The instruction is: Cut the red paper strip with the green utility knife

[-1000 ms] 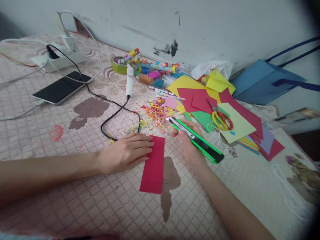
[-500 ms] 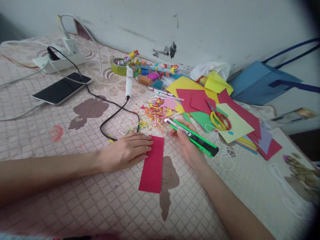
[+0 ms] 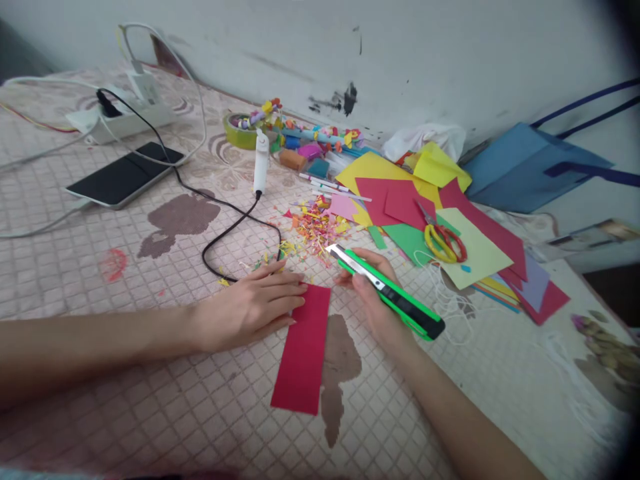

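Nearest, the red strip (image 3: pixel 303 350) lies flat on the cloth (image 3: pixel 165 400), its long axis running from the near edge away and slightly rightward. All places below are given relative to this strip.

At its far left corner, the left hand (image 3: pixel 250 308) rests palm down with fingers (image 3: pixel 293 301) extended and nearly flat; the fingertips overlap the strip's left edge and press it to the cloth. Nothing is gripped.

Just right of the far end, the right hand (image 3: pixel 377 293) is closed around the green knife (image 3: pixel 387 290). The knife's long axis runs from lower right to upper left, with the blade tip (image 3: pixel 331 248) pointing away beyond the strip's far right corner and clear of the paper. The right hand is the nearer to the strip's right edge.

Farther off, beyond the strip lies a scrap pile (image 3: pixel 315 227); farther right are the paper sheets (image 3: pixel 400 200) and scissors (image 3: pixel 444 241).
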The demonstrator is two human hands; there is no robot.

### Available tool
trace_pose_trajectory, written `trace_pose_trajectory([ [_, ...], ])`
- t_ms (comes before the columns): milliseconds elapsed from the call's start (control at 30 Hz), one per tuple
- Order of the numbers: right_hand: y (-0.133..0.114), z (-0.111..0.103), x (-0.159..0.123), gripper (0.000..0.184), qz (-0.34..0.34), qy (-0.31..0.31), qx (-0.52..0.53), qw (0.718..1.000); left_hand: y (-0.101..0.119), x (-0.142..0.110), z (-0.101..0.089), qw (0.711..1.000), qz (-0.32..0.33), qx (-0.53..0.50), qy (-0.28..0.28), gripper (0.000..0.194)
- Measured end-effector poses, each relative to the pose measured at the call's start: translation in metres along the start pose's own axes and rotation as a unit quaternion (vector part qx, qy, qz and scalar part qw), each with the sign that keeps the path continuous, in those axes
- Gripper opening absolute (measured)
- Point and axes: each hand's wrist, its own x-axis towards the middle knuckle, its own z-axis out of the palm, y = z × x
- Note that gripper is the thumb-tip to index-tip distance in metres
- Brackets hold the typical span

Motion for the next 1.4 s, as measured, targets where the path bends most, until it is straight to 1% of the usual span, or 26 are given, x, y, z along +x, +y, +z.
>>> trace_pose_trajectory([
  [200,-0.005,0.008,-0.011,0.033,0.028,-0.048,-0.051,0.997,0.01,-0.003,-0.008,1.0,0.022,-0.001,0.016,0.021],
  [267,-0.005,0.008,-0.013,0.032,0.036,-0.06,-0.036,0.997,0.014,-0.005,-0.011,0.999,0.03,-0.006,0.022,0.019],
  [367,-0.003,0.009,-0.015,0.03,0.053,-0.07,0.014,0.996,0.019,-0.009,-0.016,0.998,0.048,-0.032,0.021,0.02],
  [500,-0.002,0.008,-0.016,0.038,0.06,-0.047,0.033,0.997,0.026,-0.01,-0.019,0.995,0.076,-0.061,0.016,0.024],
  [567,-0.002,0.006,-0.014,0.039,0.071,-0.065,0.039,0.995,0.029,-0.01,-0.017,0.994,0.091,-0.067,0.007,0.025],
  [633,-0.003,0.003,-0.012,0.034,0.085,-0.09,0.029,0.992,0.03,-0.011,-0.015,0.991,0.111,-0.07,-0.008,0.026],
  [767,-0.004,-0.001,-0.011,0.024,0.081,-0.084,-0.044,0.992,0.031,-0.014,-0.011,0.987,0.137,-0.066,-0.047,0.029],
  [833,-0.006,-0.001,-0.011,0.021,0.09,-0.089,-0.045,0.991,0.03,-0.015,-0.008,0.987,0.139,-0.061,-0.058,0.03],
  [900,-0.008,0.0,-0.011,0.022,0.112,-0.11,-0.01,0.988,0.03,-0.016,-0.006,0.987,0.14,-0.062,-0.053,0.03],
  [967,-0.011,0.003,-0.009,0.026,0.139,-0.151,0.028,0.978,0.03,-0.016,-0.004,0.986,0.145,-0.066,-0.046,0.028],
  [1033,-0.012,0.007,-0.003,0.029,0.155,-0.199,0.036,0.967,0.029,-0.016,-0.002,0.985,0.15,-0.067,-0.046,0.026],
  [1067,-0.012,0.009,0.001,0.03,0.147,-0.208,0.025,0.967,0.029,-0.016,-0.001,0.985,0.152,-0.067,-0.045,0.027],
  [1100,-0.011,0.011,0.005,0.03,0.123,-0.193,0.012,0.973,0.029,-0.016,-0.001,0.985,0.151,-0.067,-0.044,0.027],
  [1167,-0.007,0.015,0.013,0.028,0.044,-0.109,-0.011,0.993,0.029,-0.016,-0.001,0.985,0.152,-0.066,-0.04,0.028],
  [1200,-0.006,0.016,0.016,0.027,0.016,-0.074,-0.01,0.997,0.029,-0.015,-0.001,0.985,0.153,-0.065,-0.039,0.028],
  [1233,-0.005,0.017,0.018,0.025,0.008,-0.06,0.003,0.998,0.029,-0.015,-0.002,0.985,0.154,-0.064,-0.038,0.029],
  [1267,-0.004,0.018,0.02,0.024,0.02,-0.07,0.019,0.997,0.029,-0.015,-0.002,0.985,0.155,-0.063,-0.038,0.029],
  [1333,-0.004,0.018,0.02,0.024,0.064,-0.124,0.041,0.989,0.029,-0.015,-0.002,0.985,0.155,-0.062,-0.038,0.029],
  [1367,-0.005,0.017,0.019,0.025,0.072,-0.134,0.032,0.988,0.029,-0.015,-0.002,0.985,0.155,-0.061,-0.038,0.029],
  [1400,-0.006,0.017,0.017,0.026,0.062,-0.124,0.01,0.99,0.029,-0.015,-0.002,0.986,0.153,-0.06,-0.039,0.029],
])
